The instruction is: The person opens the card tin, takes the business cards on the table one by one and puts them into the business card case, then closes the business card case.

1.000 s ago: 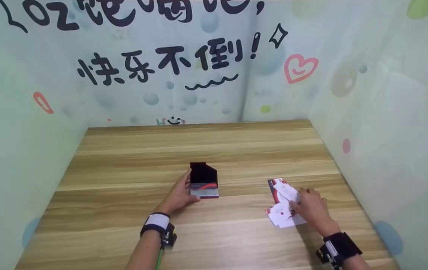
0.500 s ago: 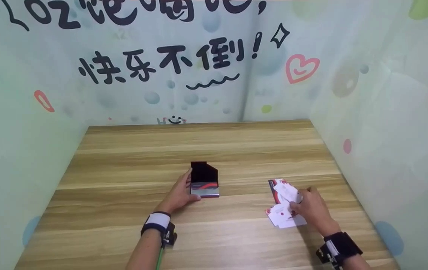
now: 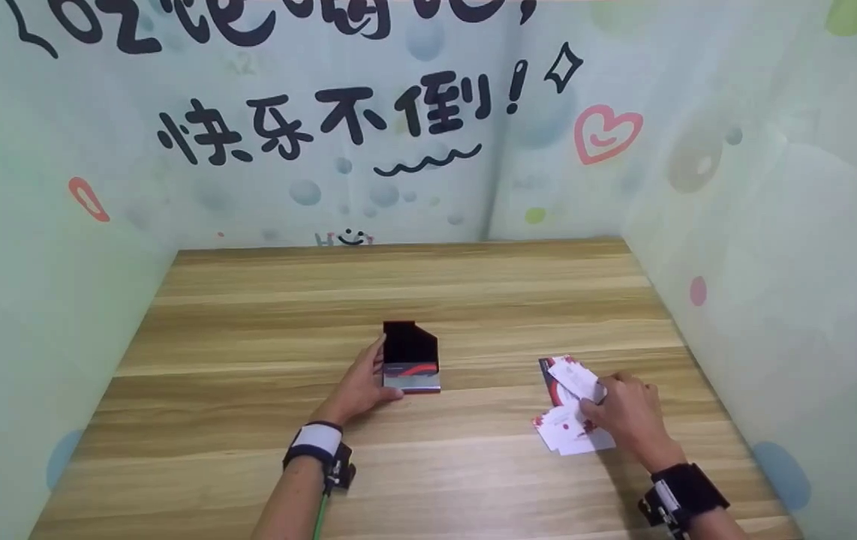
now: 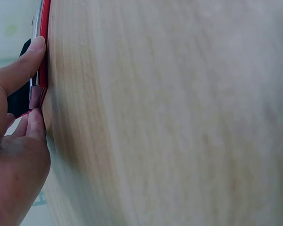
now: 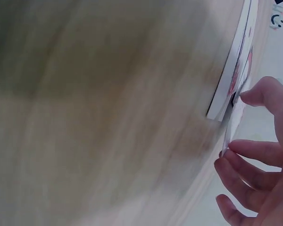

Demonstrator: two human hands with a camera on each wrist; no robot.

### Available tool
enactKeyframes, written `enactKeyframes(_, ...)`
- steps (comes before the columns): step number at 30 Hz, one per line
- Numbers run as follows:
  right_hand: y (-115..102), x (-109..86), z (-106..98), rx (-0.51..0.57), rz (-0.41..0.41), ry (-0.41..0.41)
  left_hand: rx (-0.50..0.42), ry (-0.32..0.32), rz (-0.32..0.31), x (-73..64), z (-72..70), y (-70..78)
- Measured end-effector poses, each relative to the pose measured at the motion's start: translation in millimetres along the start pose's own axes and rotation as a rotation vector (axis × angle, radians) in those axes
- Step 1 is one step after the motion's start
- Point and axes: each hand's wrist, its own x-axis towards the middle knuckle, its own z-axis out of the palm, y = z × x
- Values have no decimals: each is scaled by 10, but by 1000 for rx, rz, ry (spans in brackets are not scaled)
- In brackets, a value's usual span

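Plainly, a white card (image 5: 233,125) sits pinched in the right hand (image 3: 627,416).

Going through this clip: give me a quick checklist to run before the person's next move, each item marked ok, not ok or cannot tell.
1. Left hand on the card case: ok, thumb at its near edge, fingers along its side.
2. Case open: ok, its black lid is raised.
3. Right hand has hold of a white card: ok, pinched between thumb and finger.
4. Only one card in that pinch: cannot tell.
5. Loose cards squared up: not ok, they overlap at different angles.
6. Room left inside the case: cannot tell.
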Motion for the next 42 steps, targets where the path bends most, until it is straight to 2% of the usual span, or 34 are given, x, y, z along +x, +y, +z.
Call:
enactKeyframes(5,-15,40,-9,-9,-43,59,-12,4,1,-5,9,0)
enactKeyframes(15,-65,155,-14,-34,-211,209,-20,1,-2,4,9,19)
enactKeyframes(21,-132,212,-18,-27,-259,253,-14,-7,0,7,5,26)
enactKeyframes(26,-181,275,-21,-52,-370,311,-22,-9,-2,0,1,15)
enactKeyframes(33,-276,345,-44,-36,-422,278,-2,-2,71,-36,-3,45)
enactKeyframes(37,-332,393,-40,-12,-456,279,-31,-8,31,-21,3,34)
enactKeyframes(42,-414,445,-14,-10,-491,297,-24,-7,0,4,12,21)
